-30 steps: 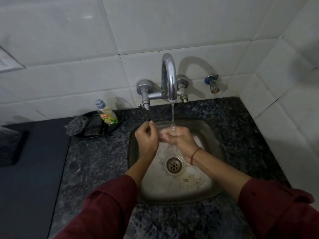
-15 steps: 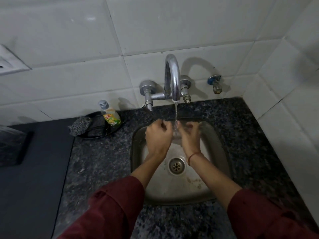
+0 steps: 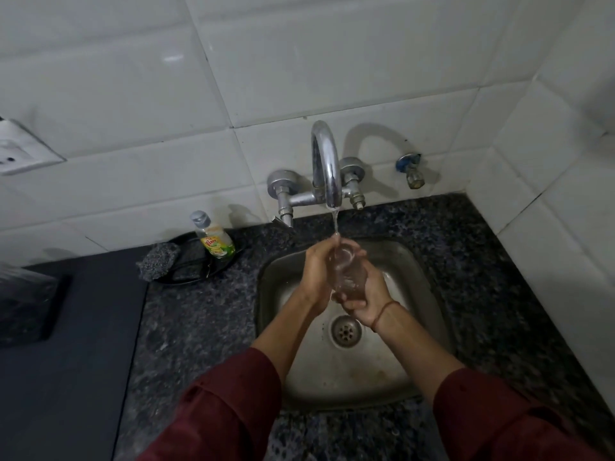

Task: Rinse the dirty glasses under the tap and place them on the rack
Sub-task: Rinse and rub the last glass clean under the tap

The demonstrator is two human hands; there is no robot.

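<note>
A clear drinking glass [image 3: 346, 272] is held upright over the steel sink [image 3: 412, 271], its mouth under the thin stream running from the chrome tap [image 3: 327, 168]. My right hand [image 3: 364, 294] wraps the lower part of the glass from the right. My left hand [image 3: 316, 271] grips its upper part from the left, fingers at the rim. Water falls into the glass. No rack is in view.
A dish soap bottle [image 3: 214, 239] and a steel scrubber [image 3: 156, 262] sit on a black dish [image 3: 189, 272] left of the sink. The dark speckled counter [image 3: 199, 321] surrounds the basin. A black mat [image 3: 66, 361] lies at the left, a small wall valve [image 3: 412, 171] at the right.
The glass has been turned mouth up under the stream. Both hands have closed around it, the right hand sliding lower and the left hand to the rim.
</note>
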